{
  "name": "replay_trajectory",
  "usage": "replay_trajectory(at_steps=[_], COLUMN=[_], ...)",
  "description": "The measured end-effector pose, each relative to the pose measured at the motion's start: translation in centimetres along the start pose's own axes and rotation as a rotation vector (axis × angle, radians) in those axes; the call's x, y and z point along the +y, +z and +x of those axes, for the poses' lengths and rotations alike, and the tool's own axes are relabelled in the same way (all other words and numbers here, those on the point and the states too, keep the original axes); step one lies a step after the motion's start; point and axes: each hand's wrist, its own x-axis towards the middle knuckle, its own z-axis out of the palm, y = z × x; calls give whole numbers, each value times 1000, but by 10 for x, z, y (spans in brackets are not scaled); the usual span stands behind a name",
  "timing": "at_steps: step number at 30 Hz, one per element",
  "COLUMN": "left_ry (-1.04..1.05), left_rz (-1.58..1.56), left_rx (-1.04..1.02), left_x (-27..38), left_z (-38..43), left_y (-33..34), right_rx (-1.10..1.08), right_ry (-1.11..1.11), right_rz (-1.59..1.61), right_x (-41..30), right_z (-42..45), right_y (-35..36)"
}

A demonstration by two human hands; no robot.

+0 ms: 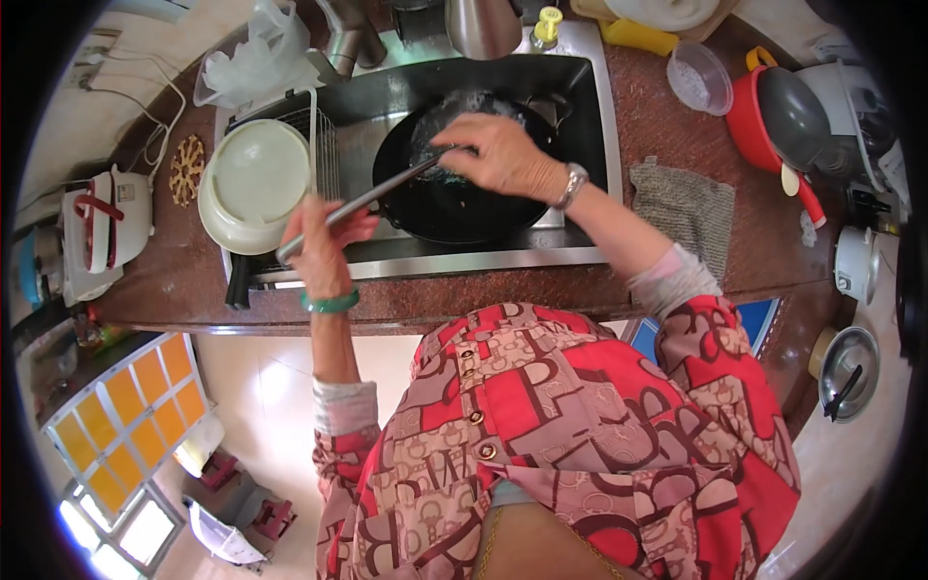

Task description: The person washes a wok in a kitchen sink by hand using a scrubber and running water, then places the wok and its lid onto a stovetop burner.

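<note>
A long metal-handled utensil [377, 193] slants between my hands above the sink [359, 267]. My left hand [319, 243], below a green bangle, is around its lower-left end. The fingers of my right hand [500, 156] pinch its upper-right end, where a dark part shows; whatever lies beneath these fingers is hidden. A black wok [471, 210] sits in the sink under my right hand, with water or suds blurred at its far side. Left of it, pale bowls or plates [261, 170] rest upside down, stacked on a wire rack [328, 145].
A grey cloth [685, 210] lies right of the sink, with a clear plastic tub [699, 78] and a red pan [750, 119] beyond. The faucet [349, 40] and a metal vessel [483, 27] stand behind it. A trivet [187, 170] and a white appliance [130, 217] are at left.
</note>
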Motion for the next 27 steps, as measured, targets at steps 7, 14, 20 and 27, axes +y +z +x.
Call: replay_trajectory(at_steps=[7, 14, 20, 27], left_ry=[94, 704, 525, 498], left_rz=[58, 410, 808, 535], left_rx=[-475, 94, -92, -32], left_x=[31, 31, 11, 1], left_z=[30, 121, 187, 148], left_y=[82, 82, 61, 56], right_rx=[169, 176, 184, 219], right_ry=[-31, 290, 313, 310], right_rz=[48, 146, 66, 27], right_x=[-23, 10, 28, 32], right_z=[21, -6, 3, 0], right_y=[-3, -27, -17, -19])
